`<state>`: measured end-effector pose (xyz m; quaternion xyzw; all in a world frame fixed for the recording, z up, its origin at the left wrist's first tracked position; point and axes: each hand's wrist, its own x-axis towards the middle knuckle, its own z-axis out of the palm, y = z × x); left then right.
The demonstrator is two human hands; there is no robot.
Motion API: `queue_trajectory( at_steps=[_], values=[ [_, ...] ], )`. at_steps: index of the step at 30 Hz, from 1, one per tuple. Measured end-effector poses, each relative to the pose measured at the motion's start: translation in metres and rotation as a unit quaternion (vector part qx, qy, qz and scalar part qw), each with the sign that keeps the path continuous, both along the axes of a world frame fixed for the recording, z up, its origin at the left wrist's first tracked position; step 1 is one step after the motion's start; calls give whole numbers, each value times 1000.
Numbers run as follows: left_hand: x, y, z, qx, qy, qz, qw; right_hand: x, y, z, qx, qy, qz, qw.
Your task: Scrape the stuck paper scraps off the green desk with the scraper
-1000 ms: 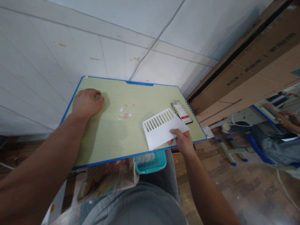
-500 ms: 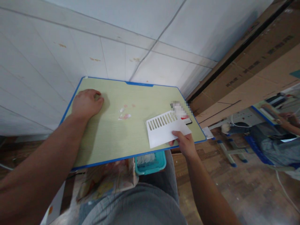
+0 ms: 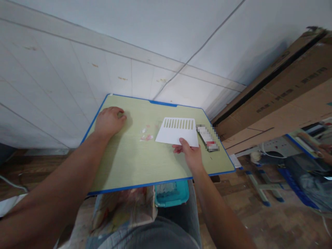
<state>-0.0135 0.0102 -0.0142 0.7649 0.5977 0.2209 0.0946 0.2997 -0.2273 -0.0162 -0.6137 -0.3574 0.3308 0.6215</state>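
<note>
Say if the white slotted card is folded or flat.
Flat: the white slotted card shows one face, no visible crease; the right hand pinches its near edge.

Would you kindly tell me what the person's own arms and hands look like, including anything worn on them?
The left hand and right hand are ungloved; no sleeve, watch, bracelet or cable shows on either forearm. Some fingers are partly hidden, so rings cannot be ruled out. Grey clothing shows at the bottom edge.

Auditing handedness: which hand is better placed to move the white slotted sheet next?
Probably the right hand: it holds the sheet by its near edge. The left hand is apart, at the left of the pale green tabletop.
</note>
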Motion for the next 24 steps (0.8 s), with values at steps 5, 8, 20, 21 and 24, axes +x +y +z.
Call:
queue_trajectory(
  at_steps=[5,8,20,21,24],
  values=[
    [1,-2,4,-4,-8,2,1000,-12,28,-2,12,-23,7,1000],
    [3,-4,5,3,-14,4,1000,-6,28,-5,7,-45,-6,999],
    [4,-4,1,3,-3,8,1000,8,-10,0,27,-85,-87,992],
    [4,-4,1,5,-4,6,1000,7,-5,1,34,-87,-97,991],
    [3,-4,1,11,-4,5,1000,0,21,5,50,-77,-94,991]
  ],
)
